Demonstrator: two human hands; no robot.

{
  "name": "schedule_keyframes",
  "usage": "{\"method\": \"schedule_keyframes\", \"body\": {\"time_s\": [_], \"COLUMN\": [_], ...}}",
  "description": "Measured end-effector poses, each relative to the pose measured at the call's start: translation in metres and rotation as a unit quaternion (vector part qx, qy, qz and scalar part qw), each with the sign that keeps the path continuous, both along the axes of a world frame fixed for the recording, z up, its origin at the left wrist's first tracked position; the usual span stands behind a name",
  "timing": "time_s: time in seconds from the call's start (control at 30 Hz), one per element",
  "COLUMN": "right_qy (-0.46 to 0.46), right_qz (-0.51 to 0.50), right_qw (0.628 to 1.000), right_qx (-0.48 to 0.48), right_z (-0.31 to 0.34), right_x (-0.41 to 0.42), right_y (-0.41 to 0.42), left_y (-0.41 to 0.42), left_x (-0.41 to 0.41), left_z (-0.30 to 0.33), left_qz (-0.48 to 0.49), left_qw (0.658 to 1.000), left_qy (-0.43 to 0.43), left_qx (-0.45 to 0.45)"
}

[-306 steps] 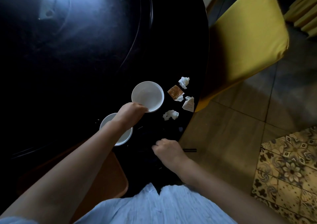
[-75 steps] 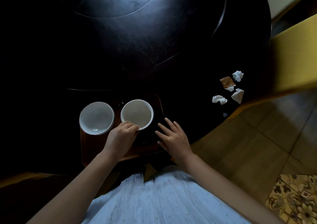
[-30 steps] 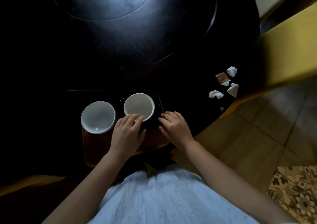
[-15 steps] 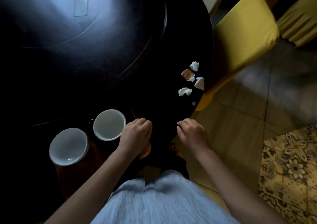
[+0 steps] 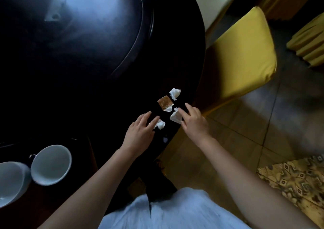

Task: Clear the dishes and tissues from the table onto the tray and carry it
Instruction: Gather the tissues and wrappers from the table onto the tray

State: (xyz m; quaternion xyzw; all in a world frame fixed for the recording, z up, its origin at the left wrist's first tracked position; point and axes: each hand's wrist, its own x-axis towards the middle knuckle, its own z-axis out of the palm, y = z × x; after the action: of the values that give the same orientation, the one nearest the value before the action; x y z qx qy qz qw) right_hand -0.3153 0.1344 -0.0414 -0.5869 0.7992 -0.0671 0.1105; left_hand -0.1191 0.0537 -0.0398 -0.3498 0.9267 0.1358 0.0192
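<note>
- At the lower left of the frame your two white bowls sit side by side on the brown tray; the nearer-centre one shows a bare white inside, and the other one is cut by the frame's left edge, with a small glint at its bottom.
- The tray's right rim runs up the frame just beside the bowls; most of it is too dark to read.
- The tissues lie in a loose cluster at centre frame, close to the right-hand edge of the black table.
- Your left hand rests with fingers spread apart, fingertips touching a crumpled white tissue; it is not clamped on it.
- Your right hand has its fingers apart too, the index on a folded white tissue that sits right at the table edge.
- Above these lie a brown-stained square tissue and, just beside it, another crumpled white wad.
- A small white scrap lies below your left fingertips, near the edge.
- The table surface between the tissues and the tray looks open and dark.
- A yellow chair stands tight against the table edge at the upper right, just beyond the tissues; tiled floor shows under your right forearm.
- A raised round centre plate fills the upper left.
</note>
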Motion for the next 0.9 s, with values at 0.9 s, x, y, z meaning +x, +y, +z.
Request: {"method": "schedule_keyframes", "body": {"time_s": [0.9], "right_qy": [-0.215], "right_qz": [-0.014], "right_qw": [0.972], "right_qx": [-0.095], "right_z": [-0.007], "right_x": [-0.067], "right_y": [-0.051], "left_y": [-0.028], "left_x": [-0.045], "left_z": [-0.028], "left_qz": [0.172], "left_qw": [0.968], "left_qy": [0.157], "left_qx": [0.093]}}
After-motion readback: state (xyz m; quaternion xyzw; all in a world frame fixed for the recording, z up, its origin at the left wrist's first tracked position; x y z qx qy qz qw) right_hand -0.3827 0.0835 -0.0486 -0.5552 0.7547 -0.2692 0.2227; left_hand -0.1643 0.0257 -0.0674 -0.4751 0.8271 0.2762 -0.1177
